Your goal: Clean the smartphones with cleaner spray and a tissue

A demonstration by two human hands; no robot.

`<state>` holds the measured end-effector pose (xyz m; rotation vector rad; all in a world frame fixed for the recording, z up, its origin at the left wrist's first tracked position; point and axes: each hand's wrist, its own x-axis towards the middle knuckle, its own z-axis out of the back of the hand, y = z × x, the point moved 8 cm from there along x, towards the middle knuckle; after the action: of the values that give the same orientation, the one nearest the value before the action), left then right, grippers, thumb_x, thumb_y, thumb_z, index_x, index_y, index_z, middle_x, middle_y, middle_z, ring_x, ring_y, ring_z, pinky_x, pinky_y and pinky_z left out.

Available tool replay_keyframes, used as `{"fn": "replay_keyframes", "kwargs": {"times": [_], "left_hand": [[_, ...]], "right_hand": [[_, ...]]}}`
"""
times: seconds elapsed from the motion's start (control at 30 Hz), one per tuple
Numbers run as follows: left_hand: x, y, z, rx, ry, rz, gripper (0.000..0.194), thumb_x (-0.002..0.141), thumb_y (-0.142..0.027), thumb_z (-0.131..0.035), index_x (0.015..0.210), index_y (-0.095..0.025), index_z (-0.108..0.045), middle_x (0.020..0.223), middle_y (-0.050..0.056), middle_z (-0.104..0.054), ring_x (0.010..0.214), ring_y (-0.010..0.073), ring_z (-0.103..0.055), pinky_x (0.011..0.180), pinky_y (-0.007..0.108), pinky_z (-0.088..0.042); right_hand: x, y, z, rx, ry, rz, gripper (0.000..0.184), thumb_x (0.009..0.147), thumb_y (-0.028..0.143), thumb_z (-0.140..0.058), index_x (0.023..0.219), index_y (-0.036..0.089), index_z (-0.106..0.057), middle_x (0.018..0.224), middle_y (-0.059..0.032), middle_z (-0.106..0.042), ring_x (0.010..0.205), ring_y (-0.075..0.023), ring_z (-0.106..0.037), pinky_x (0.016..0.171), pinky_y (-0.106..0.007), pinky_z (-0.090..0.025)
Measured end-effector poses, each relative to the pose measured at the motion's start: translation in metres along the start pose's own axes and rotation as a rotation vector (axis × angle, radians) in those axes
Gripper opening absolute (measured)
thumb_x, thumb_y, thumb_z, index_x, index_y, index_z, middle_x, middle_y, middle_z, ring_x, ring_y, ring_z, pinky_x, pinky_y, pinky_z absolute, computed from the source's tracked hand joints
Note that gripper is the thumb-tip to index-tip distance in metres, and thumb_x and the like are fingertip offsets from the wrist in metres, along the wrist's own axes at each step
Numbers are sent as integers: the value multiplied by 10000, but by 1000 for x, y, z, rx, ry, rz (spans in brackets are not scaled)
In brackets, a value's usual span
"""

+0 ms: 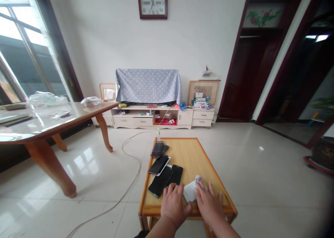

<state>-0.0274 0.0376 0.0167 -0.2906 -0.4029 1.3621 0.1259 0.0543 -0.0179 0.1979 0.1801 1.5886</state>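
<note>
Left hand (174, 202) curls its fingers together beside the white phone (190, 192), right hand (211, 202) spreads its own by the wad (198, 178), dark phones (161, 182) untouched.

Both forearms reaching in from the near edge of the view, bare at the wrists. Left hand (174, 201) palm down on the near left, fingers bent and bunched, thumb stretched right toward the other hand. Right hand (209, 200) to the right, also palm down, fingers straighter, pointing far and slightly left, somewhat spread. Hands close together, apart at the fingertips. Outer edge of the right hand blurred.
</note>
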Motion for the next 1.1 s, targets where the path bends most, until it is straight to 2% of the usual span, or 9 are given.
{"fn": "replay_keyframes", "kwargs": {"times": [0.13, 0.2, 0.37, 0.43, 0.57, 0.77, 0.93, 1.1], "left_hand": [[-2, -3, 5, 28, 51, -6, 449, 817, -494, -531, 1201, -282, -626, 1210, 88, -650, 1256, 337, -444, 1061, 505, -318], [-3, -4, 7, 40, 59, -5, 423, 813, -496, -540, 1166, -280, -631, 1200, 87, -645, 1246, 334, -444, 1054, 505, -321], [-5, -5, 10, 18, -1, -17, 434, 775, -549, -585, 1097, -266, -645, 1153, 93, -645, 1208, 348, -459, 1017, 503, -343], [-6, -5, 9, 7, -12, -20, 414, 781, -545, -580, 1076, -264, -650, 1143, 93, -649, 1195, 348, -466, 1003, 501, -349], [-6, -5, 8, 4, -12, -30, 404, 821, -551, -539, 1093, -271, -643, 1151, 82, -651, 1202, 339, -464, 1001, 490, -350], [-6, -6, 9, 17, -16, -30, 447, 781, -544, -581, 1126, -265, -638, 1163, 87, -643, 1213, 344, -457, 1027, 499, -333], [-9, -9, 14, -8, 4, -36, 425, 802, -548, -556, 1111, -274, -653, 1177, 86, -646, 1228, 347, -455, 1033, 500, -325], [-10, -12, 19, 24, 48, -16, 445, 832, -519, -518, 1208, -316, -641, 1242, 78, -633, 1274, 342, -427, 1059, 502, -298]], "right_hand": [[-18, 17, -10, 63, 60, 194, 535, 1027, 546, -243, 1491, 404, -469, 1571, 34, -421, 1516, -341, -243, 1174, -704, -162], [-23, 17, -12, 73, 65, 231, 517, 1025, 555, -254, 1469, 433, -490, 1555, 42, -447, 1509, -330, -269, 1182, -691, -164], [-17, -13, -1, -12, -31, 15, 548, 1011, 572, -257, 1439, 388, -546, 1561, 33, -438, 1515, -381, -223, 1132, -764, -174], [-19, -9, -4, 6, 3, 43, 551, 1011, 584, -244, 1427, 400, -556, 1558, 44, -439, 1516, -369, -227, 1138, -750, -188], [-28, 9, -12, 70, 98, 200, 543, 1023, 578, -205, 1394, 445, -578, 1541, 65, -458, 1514, -323, -255, 1178, -692, -181], [-21, -25, -1, -7, -24, -9, 573, 1004, 603, -228, 1433, 400, -550, 1560, 50, -434, 1511, -376, -236, 1135, -748, -186], [-31, -4, -14, 27, 42, 128, 543, 1003, 605, -281, 1452, 416, -520, 1559, 41, -436, 1506, -352, -265, 1160, -709, -192], [-30, 2, 0, 39, 3, 83, 540, 1024, 577, -233, 1485, 423, -467, 1573, 42, -415, 1515, -361, -235, 1133, -741, -215]]}}
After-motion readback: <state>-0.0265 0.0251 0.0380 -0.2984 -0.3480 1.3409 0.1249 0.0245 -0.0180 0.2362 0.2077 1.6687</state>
